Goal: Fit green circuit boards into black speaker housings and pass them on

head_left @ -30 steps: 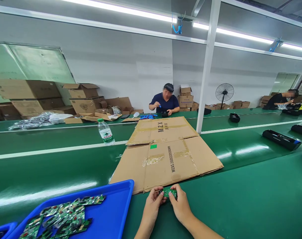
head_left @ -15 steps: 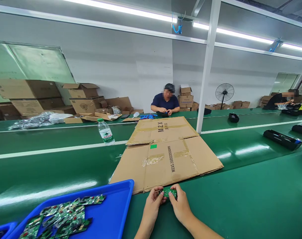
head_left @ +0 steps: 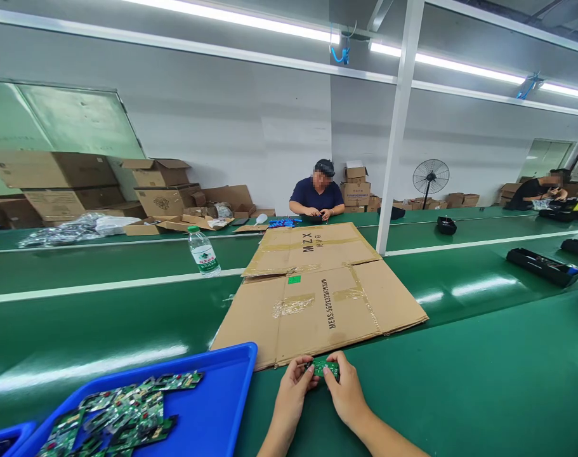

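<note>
the left hand [head_left: 291, 392] and the right hand [head_left: 349, 395] are pinching a green circuit board [head_left: 327, 367], fingers clamped on its opposite ends, near the flattened cardboard [head_left: 301, 327]. on the left, a blue tray [head_left: 205, 412] is holding piled boards [head_left: 127, 409].

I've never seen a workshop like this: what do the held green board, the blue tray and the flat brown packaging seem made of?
Green board: perhaps resin laminate, green with pale spots; too small to be sure. Blue tray: likely plastic, smooth, evenly colored, round-cornered. Flat brown packaging: matte cardboard, creased, printed and taped.
</note>
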{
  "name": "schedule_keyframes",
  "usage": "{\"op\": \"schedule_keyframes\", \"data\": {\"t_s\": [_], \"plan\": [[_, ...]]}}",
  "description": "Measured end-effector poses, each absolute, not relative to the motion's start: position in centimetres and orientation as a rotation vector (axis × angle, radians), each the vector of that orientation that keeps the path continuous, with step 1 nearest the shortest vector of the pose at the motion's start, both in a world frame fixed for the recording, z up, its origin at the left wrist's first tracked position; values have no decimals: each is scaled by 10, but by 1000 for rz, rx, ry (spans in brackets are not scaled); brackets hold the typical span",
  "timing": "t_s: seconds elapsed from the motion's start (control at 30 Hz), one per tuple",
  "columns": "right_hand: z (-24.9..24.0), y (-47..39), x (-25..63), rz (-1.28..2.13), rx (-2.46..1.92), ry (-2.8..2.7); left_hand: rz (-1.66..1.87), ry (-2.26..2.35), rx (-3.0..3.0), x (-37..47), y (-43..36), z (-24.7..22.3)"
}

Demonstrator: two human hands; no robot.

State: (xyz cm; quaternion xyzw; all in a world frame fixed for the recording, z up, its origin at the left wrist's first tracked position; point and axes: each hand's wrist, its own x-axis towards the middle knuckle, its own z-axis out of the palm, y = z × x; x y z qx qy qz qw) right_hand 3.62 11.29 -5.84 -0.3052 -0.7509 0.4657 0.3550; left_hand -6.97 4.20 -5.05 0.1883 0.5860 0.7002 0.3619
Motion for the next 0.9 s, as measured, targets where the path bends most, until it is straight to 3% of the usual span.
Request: {"op": "schedule_keyframes", "data": {"t_s": [0.9], "plan": [[-56,112,37,1183,-788,-1947,1806,1550,520,-66,40,-43]]}}
